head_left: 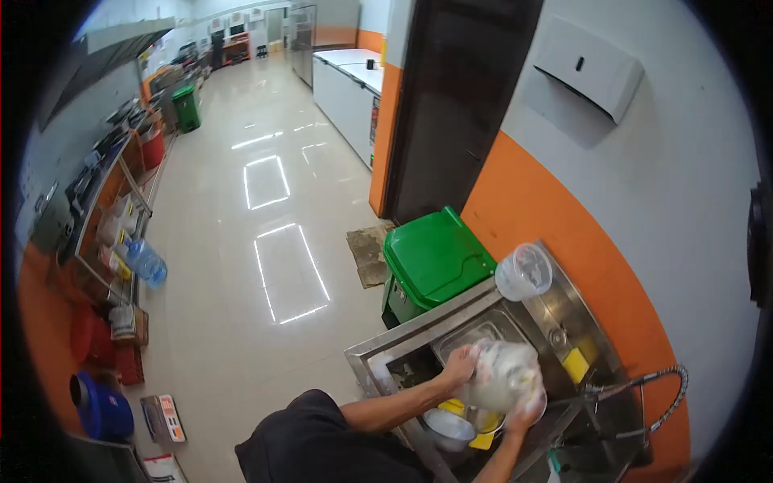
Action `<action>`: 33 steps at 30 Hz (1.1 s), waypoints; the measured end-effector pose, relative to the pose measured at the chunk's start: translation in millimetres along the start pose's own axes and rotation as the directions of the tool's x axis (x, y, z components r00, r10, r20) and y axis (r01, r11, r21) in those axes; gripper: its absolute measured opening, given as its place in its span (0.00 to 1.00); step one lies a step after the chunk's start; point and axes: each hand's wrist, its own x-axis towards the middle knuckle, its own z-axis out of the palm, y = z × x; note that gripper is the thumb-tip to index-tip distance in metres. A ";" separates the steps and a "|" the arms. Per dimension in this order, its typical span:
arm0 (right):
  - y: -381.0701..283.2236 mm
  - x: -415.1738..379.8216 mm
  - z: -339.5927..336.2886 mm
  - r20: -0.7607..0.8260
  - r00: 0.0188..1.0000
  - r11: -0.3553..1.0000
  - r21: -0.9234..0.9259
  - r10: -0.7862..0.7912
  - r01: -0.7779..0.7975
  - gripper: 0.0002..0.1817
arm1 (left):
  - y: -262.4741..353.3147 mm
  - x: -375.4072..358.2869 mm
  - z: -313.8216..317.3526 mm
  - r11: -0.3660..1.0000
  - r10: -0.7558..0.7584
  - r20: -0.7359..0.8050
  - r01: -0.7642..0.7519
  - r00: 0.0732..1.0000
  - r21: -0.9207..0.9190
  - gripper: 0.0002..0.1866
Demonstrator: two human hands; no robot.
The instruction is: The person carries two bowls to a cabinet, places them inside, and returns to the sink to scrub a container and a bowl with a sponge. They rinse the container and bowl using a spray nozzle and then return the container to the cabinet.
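Note:
Over the steel sink [394, 342], my left hand [459, 366] grips the upper left edge of a whitish, translucent thing [503, 374], blurred and rounded in outline. My right hand [527, 410] holds its lower right side, with some fingers hidden by it. I cannot tell whether it is a tub or a bag. Below it in the sink sits a metal bowl [448, 430], with a yellow sponge or cloth [483, 441] beside it. A clear plastic tub [523, 274] stands on the sink's far corner.
A green lidded bin [439, 258] stands against the sink's far side. On the right are a yellow cloth [576, 365] and a coiled spray hose [676, 394]. A paper dispenser [592, 68] hangs on the wall. Shelving with a blue water bottle [145, 262] lines the left.

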 end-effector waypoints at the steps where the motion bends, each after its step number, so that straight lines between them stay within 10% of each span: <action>1: 0.8 1.3 4.3 0.017 0.996 0.994 -0.067 -0.085 0.086 0.24 | -7.1 6.1 -5.4 1.000 0.017 -0.005 -0.017 1.000 -0.009 0.13; 3: -0.5 13.8 -8.2 0.106 0.992 0.990 -0.116 -0.069 0.081 0.21 | 3.4 -8.5 -9.0 0.908 0.033 0.209 -0.117 0.977 0.402 0.13; 6: 14.0 32.1 -44.3 0.067 0.969 0.968 0.065 0.236 -0.241 0.21 | 24.5 -25.6 -0.7 0.977 -0.057 0.278 -0.003 0.959 0.212 0.14; 9: 90.7 -4.3 -34.4 -0.257 0.959 0.989 0.045 -0.122 0.138 0.21 | 16.0 -13.3 -3.5 0.997 -0.045 0.199 0.033 0.979 0.064 0.14; 10: 127.6 -15.2 -43.4 -0.192 0.981 0.999 0.046 -0.005 0.014 0.23 | 4.4 -8.4 -8.4 0.995 -0.101 0.105 0.100 0.989 0.011 0.13; 14: 6.4 -34.9 3.0 -0.135 0.990 0.993 -0.107 0.030 -0.045 0.23 | -21.5 2.6 -5.4 0.994 -0.106 -0.044 0.105 0.993 -0.034 0.15; 15: -12.8 -27.9 4.9 0.065 0.978 0.830 -0.519 -0.199 0.204 0.22 | -22.8 -3.3 0.7 0.986 0.063 0.041 -0.068 0.997 0.150 0.14; 17: -26.8 -12.1 11.2 0.338 0.892 0.466 -0.765 -0.299 0.446 0.21 | -18.4 -19.4 9.7 0.917 0.205 0.152 -0.244 0.967 0.315 0.13; 19: -27.2 13.2 0.8 0.130 0.982 0.871 -0.456 -0.135 0.180 0.15 | 14.5 -38.2 31.3 0.429 0.450 0.513 -0.681 0.731 0.594 0.15; 20: -18.8 23.8 -12.6 0.134 0.982 0.870 -0.457 -0.136 0.184 0.15 | 39.6 -52.7 38.3 0.421 0.370 0.570 -0.679 0.734 0.601 0.18; 22: 10.8 39.3 -37.9 0.214 0.955 0.978 -0.023 0.207 -0.206 0.16 | 46.1 -56.4 40.1 0.410 0.372 0.558 -0.671 0.741 0.618 0.18; 27: 60.6 18.7 -30.6 -0.012 0.995 0.992 -0.074 0.100 -0.101 0.24 | -30.8 -29.3 -3.6 0.437 0.228 0.345 -0.412 0.911 0.799 0.17; 30: 73.4 0.1 -21.5 -0.112 0.994 0.985 -0.171 -0.020 0.001 0.25 | -64.5 -22.5 -21.4 0.633 0.627 -0.056 -0.467 0.777 0.617 0.21; 31: 76.2 -2.9 -24.1 -0.108 0.994 0.985 -0.174 -0.006 -0.013 0.25 | -8.3 -49.0 -19.2 0.943 -0.120 -0.093 0.142 0.988 0.300 0.25; 32: 81.3 -6.3 -31.3 -0.053 0.991 0.992 0.031 0.126 -0.124 0.24 | 26.2 -66.1 -17.9 0.631 -0.770 0.135 0.776 0.624 0.016 0.31; 33: 89.8 -16.6 -42.6 0.017 0.966 0.941 0.222 0.258 -0.255 0.23 | 12.0 -58.0 -33.3 0.641 -0.760 0.214 0.762 0.613 0.092 0.33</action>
